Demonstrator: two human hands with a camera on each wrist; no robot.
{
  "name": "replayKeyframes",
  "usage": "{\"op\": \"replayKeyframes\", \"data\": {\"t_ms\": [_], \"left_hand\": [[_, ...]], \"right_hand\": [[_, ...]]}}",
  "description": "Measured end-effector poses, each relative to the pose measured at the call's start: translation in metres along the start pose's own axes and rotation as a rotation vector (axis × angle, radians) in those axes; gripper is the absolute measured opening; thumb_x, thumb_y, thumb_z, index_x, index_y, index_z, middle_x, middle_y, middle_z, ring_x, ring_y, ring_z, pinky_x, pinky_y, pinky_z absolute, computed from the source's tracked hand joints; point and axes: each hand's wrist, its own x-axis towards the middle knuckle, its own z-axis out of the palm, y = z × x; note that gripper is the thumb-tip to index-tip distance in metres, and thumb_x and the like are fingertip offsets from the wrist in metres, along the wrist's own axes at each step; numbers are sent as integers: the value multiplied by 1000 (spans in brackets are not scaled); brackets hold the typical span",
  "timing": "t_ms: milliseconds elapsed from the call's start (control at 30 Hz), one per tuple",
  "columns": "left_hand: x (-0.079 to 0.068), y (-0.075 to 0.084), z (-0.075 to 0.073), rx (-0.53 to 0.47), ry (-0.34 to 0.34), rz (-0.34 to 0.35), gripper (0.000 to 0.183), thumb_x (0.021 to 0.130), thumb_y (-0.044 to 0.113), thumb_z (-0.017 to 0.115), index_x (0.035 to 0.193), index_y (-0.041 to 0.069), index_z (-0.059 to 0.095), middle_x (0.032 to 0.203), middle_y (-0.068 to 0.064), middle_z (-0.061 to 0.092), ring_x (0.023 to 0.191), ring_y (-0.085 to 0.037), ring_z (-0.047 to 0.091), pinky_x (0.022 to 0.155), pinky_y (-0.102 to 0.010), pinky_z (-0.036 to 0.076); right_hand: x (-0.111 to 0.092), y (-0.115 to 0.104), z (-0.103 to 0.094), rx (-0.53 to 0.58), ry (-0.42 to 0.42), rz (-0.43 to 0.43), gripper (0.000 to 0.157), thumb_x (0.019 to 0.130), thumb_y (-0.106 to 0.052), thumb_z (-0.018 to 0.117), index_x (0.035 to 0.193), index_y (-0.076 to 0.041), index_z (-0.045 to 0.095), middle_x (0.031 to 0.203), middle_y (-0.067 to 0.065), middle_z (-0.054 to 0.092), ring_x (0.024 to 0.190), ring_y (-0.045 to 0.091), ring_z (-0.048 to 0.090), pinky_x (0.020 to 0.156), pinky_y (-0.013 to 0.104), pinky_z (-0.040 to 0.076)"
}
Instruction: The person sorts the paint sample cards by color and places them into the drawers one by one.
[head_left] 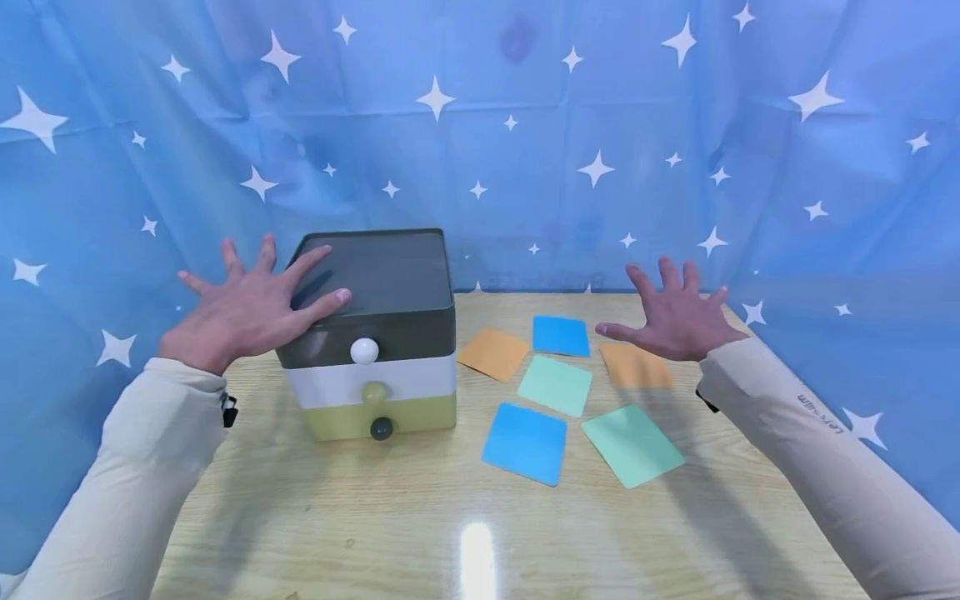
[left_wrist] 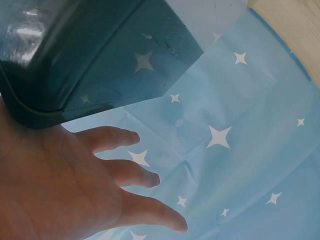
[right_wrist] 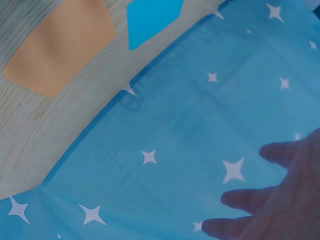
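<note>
Spreading its fingers over the L side of a 3-tier box (head_left: pixel 397 333), the L hand (head_left: pixel 243 312) is gripping nothing; can't tell if it's touching. The box is standing upright on the L part of a wooden table (head_left: pixel 397 517), dark tier on top, white mid, olive at btm, its round knobs (head_left: pixel 364 351) pointing at the person, prob. for easy reach. Its long axis: can't be sure, depth is foreshortened. To the R, six flat, squarish cards are lying apart, prob. so none is covering another: L orange card (head_left: pixel 493 354), near blue card (head_left: pixel 525 443), far green card (head_left: pixel 555 386), far blue card (head_left: pixel 561 336), near green card (head_left: pixel 632 446), R orange card (head_left: pixel 636 368). They're showing no clear long axis; the near green one is pointing a corner at the person, the far blue one is lying nearly square-on. Far R, the R hand (head_left: pixel 681 321) is hovering nr the R orange card, fingers splayed, holding nothing; a starry blue curtain (head_left: pixel 525 200) is hanging behind.
</note>
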Motion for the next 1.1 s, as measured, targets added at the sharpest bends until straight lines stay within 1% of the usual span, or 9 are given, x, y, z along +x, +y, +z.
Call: {"op": "replayKeyframes", "data": {"t_ms": [167,300,400,500,667,833,967,1033,1100], "left_hand": [[-4,-2,0,-14,19,4,88,89,86,25,161,42,3,165,-32,-10,139,-69,-22,83,-97,-8],[-5,-7,3,-52,56,18,83,92,82,25,161,43,0,166,-30,-11,141,-67,-19,86,-97,-7],[-6,-11,6,-111,93,30,77,96,77,26,160,45,-2,167,-26,-12,144,-66,-13,90,-96,-4],[-6,-15,9,-181,113,46,73,99,72,27,160,44,-1,168,-22,-10,148,-62,-5,98,-93,2],[-5,-22,13,-281,121,94,70,103,63,31,162,37,6,170,-21,-1,153,-54,6,110,-81,15],[-6,-30,19,-437,143,147,65,106,53,34,163,33,10,170,-16,10,155,-46,12,115,-75,19],[-9,-36,28,-541,199,172,60,108,45,34,162,27,18,166,-18,26,152,-45,24,114,-71,25],[-10,-38,33,-557,240,183,57,109,42,35,161,23,24,163,-20,31,149,-47,29,113,-70,28],[-10,-39,37,-562,270,190,55,109,40,35,160,19,28,163,-20,31,148,-48,30,113,-70,28]], "right_hand": [[-1,1,-1,6,23,-6,109,86,-81,47,163,-13,10,161,36,6,144,66,6,92,95,14],[-2,-3,-2,12,58,-22,106,88,-80,47,162,-12,14,161,34,12,143,61,15,95,89,27],[-3,-6,-3,19,75,-38,103,90,-78,46,161,-10,16,161,34,17,143,60,21,94,81,39],[-5,-9,-3,39,81,-45,101,91,-76,46,161,-8,18,160,34,20,142,60,24,93,77,44],[-10,-13,-3,84,84,-52,100,92,-74,47,161,-7,19,158,33,25,140,58,29,95,75,43],[-14,-18,-4,117,93,-60,98,93,-72,48,161,-7,19,158,32,28,140,55,32,96,74,44],[-18,-22,-4,136,106,-77,97,94,-70,49,160,-7,20,158,30,29,140,52,35,95,72,46],[-19,-23,-3,145,104,-81,96,94,-69,49,160,-6,20,157,30,30,139,51,36,96,71,46],[-20,-25,-1,158,103,-83,96,94,-69,49,160,-6,19,157,30,30,140,50,36,97,71,45]]}}
